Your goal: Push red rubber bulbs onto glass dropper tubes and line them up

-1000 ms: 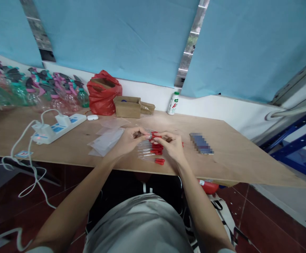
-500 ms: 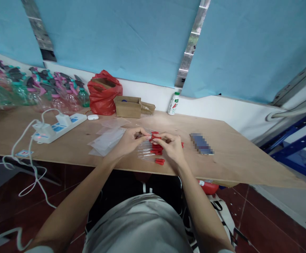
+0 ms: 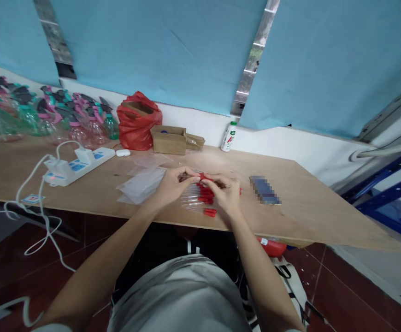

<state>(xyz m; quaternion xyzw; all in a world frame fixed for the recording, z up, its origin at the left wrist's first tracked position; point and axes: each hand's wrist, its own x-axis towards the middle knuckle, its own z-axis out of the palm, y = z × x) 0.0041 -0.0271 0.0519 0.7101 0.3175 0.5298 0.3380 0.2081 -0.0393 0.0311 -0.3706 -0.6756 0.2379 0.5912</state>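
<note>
Both hands are close together above a pile of small red-handled screwdrivers [image 3: 205, 200] with thin, shiny shafts. My left hand [image 3: 170, 185] pinches the shaft side of a held red-handled screwdriver [image 3: 204, 177], thumb against fingers. My right hand [image 3: 228, 192] has its thumb and fingers closed around the red handle end. Whether one or more screwdrivers are in the hands I cannot tell, as the fingers cover part of them. One pair of red handles [image 3: 210, 212] lies nearer the table's front edge. Left of the pile are flat clear plastic bags [image 3: 140, 188], close to my left wrist.
A phone [image 3: 264, 189] lies to the right. Behind stand a white bottle [image 3: 228, 136], a cardboard box [image 3: 169, 140] and a red plastic bag [image 3: 136, 127]. On the left are a power strip [image 3: 79, 167] with cables, an earbud case [image 3: 123, 152] and several spray bottles [image 3: 78, 131].
My hands have shifted very slightly around the held screwdriver, the right thumb and fingers now closer over the red handle. The view has moved a little; the pile looks unchanged.
</note>
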